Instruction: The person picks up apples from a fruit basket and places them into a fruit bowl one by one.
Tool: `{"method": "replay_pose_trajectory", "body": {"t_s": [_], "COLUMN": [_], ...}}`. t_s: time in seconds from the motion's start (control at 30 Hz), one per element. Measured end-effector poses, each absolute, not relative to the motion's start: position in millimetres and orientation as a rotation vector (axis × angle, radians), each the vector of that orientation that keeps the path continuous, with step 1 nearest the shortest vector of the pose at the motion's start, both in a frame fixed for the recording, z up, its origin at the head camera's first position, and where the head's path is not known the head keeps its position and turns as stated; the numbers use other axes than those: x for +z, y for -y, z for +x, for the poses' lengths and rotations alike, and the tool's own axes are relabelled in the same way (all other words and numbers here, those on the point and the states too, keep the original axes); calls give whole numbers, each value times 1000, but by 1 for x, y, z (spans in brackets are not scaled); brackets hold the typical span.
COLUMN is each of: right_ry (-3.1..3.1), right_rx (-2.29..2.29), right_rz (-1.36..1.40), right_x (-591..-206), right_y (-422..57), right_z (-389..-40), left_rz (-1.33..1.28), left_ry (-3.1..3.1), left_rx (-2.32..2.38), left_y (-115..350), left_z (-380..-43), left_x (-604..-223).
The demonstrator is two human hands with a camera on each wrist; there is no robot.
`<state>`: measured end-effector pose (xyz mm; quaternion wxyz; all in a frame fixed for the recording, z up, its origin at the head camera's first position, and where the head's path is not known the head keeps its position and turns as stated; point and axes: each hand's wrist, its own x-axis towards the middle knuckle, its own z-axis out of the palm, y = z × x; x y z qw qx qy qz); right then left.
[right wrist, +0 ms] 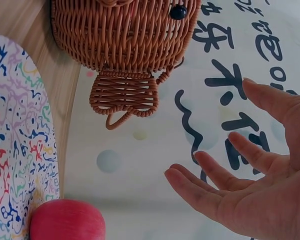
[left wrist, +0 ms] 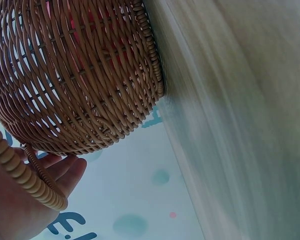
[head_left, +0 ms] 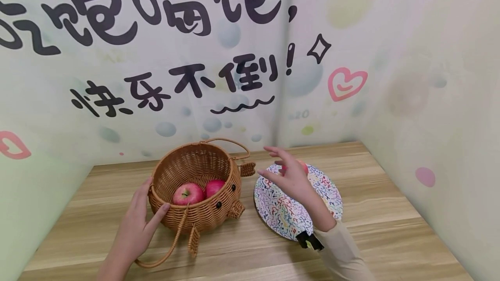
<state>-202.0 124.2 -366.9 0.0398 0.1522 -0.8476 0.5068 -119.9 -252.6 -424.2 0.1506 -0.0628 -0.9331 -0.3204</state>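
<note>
A brown wicker basket (head_left: 199, 214) with bead eyes and small woven fins stands left of centre on the wooden table. Inside it lie two red apples, one (head_left: 189, 194) facing up with its stem and another (head_left: 214, 187) beside it. My left hand (head_left: 137, 220) grips the basket's left rim, thumb at the front and fingers along the outer side. My right hand (head_left: 291, 178) hovers with spread fingers above a round, colourfully patterned plate (head_left: 273, 211), holding nothing. Partly hidden behind that hand, a red apple (right wrist: 67, 221) sits on the plate.
Two thin wicker handles hang outward from the basket, one handle (head_left: 172, 246) at the front and one handle (head_left: 234, 142) at the back. Behind the wooden table (head_left: 234, 259) rises a white wall sheet (head_left: 250, 129) with black lettering.
</note>
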Motion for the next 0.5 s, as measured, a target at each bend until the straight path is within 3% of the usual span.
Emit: {"method": "replay_pose_trajectory", "body": {"t_s": [0.5], "right_ry": [2570], "right_rx": [1574], "right_rz": [547], "right_x": [-364], "right_y": [-113], "right_z": [-204], "left_rz": [-183], "left_ry": [2688], "left_rx": [-923], "left_y": [252], "left_z": [-119], "left_x": [-423]}}
